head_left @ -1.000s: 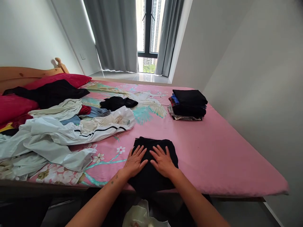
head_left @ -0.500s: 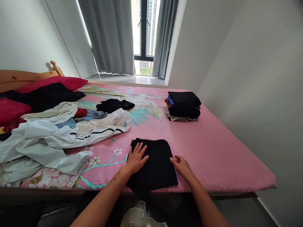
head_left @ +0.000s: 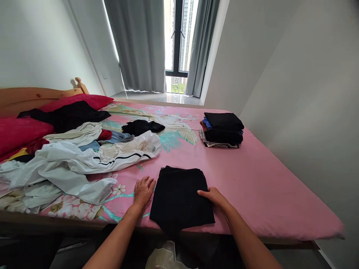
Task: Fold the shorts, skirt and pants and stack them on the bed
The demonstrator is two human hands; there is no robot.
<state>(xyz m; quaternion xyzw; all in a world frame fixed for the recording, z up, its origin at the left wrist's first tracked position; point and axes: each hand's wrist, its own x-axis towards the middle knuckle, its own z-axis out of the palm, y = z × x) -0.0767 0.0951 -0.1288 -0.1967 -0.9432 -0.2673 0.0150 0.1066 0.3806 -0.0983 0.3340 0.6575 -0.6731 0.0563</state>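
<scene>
A folded black garment (head_left: 182, 198) lies flat near the front edge of the bed, with one dark end hanging over that edge. At its right side, my right hand (head_left: 214, 196) has the thumb on top and the fingers tucked at or under the edge, pinching the cloth. My left hand (head_left: 144, 191) rests on the bedsheet just left of the garment, holding nothing, its fingers stretched and slightly bent toward the cloth.
A neat stack of folded clothes (head_left: 223, 130) stands at the back right. Unfolded clothing, including a white garment with black stripes (head_left: 131, 155), heaps on the left. A crumpled black cloth (head_left: 143, 127) lies mid-bed. Red pillows (head_left: 25, 134) are by the wooden headboard (head_left: 42, 96).
My left hand has lifted off the garment's top and moved left onto the sheet. My right hand has closed on the garment's right edge. The view has shifted slightly left.
</scene>
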